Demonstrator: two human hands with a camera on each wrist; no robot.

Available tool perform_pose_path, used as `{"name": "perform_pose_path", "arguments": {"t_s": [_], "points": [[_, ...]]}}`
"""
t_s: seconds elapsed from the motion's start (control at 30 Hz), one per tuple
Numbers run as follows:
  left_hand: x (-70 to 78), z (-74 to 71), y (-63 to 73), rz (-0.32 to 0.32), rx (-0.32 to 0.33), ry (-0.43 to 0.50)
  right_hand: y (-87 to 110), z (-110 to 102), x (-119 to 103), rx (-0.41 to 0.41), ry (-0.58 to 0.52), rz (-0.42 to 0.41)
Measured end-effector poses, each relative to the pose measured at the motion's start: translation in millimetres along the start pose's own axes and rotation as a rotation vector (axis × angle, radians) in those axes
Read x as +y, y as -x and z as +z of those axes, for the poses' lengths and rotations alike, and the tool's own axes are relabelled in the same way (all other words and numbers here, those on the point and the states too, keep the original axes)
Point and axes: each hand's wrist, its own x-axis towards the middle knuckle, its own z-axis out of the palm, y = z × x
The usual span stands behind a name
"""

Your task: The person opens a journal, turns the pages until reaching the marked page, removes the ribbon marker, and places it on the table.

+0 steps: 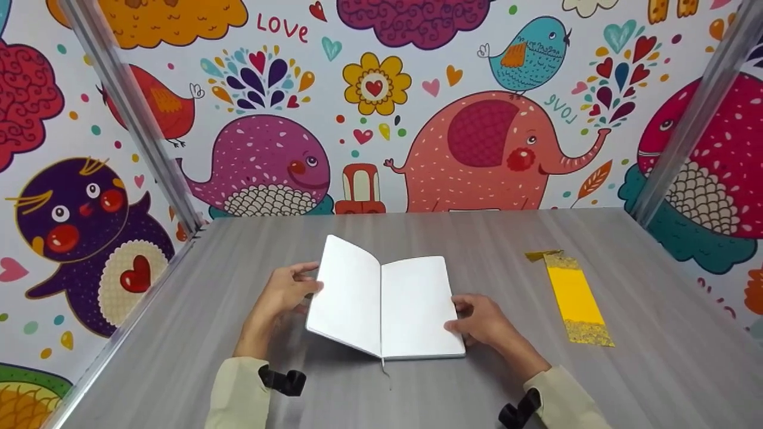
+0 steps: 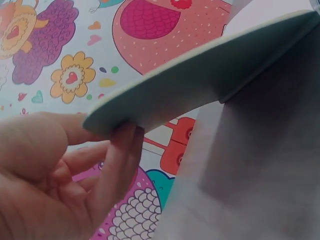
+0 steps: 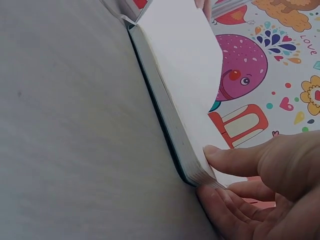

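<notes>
An open notebook (image 1: 417, 310) with blank white pages lies at the middle of the table, its left half tilted up. My left hand (image 1: 289, 292) pinches the outer edge of that raised half, thumb on the page side and fingers behind the green cover (image 2: 190, 85). On the other side my right hand (image 1: 480, 319) grips the right edge, its thumb (image 3: 235, 159) on the page and fingers beneath the page block. A thin ribbon (image 1: 385, 372) hangs out at the bottom of the spine. To the right lies a yellow bookmark (image 1: 575, 295) with glittery ends and a tassel (image 1: 541, 256).
The grey wood-grain table (image 1: 477, 387) spreads around the notebook. Behind it stands a wall (image 1: 381, 137) printed with cartoon animals. Metal posts (image 1: 143, 131) rise at both back corners. A black strap (image 1: 283, 381) sits on each wrist.
</notes>
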Motion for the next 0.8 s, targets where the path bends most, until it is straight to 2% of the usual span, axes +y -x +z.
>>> {"name": "perform_pose_path", "arguments": {"t_s": [0.2, 0.43, 0.6, 0.8], "points": [[18.4, 4.8, 0.3, -0.001, 0.0, -0.006, 0.1, -0.5, 0.3, -0.011, -0.007, 0.006], [36.1, 15.3, 1.6, 0.032, -0.003, -0.007, 0.0, -0.7, 0.9, -0.009, -0.017, 0.008], [43.1, 23.0, 3.4, 0.054, 0.006, -0.005, 0.8, 0.0, 1.3, -0.005, -0.034, 0.003], [46.7, 30.2, 5.5, 0.067, -0.013, 0.022, 1.6, -0.3, 0.5, -0.002, -0.035, 0.006]]}}
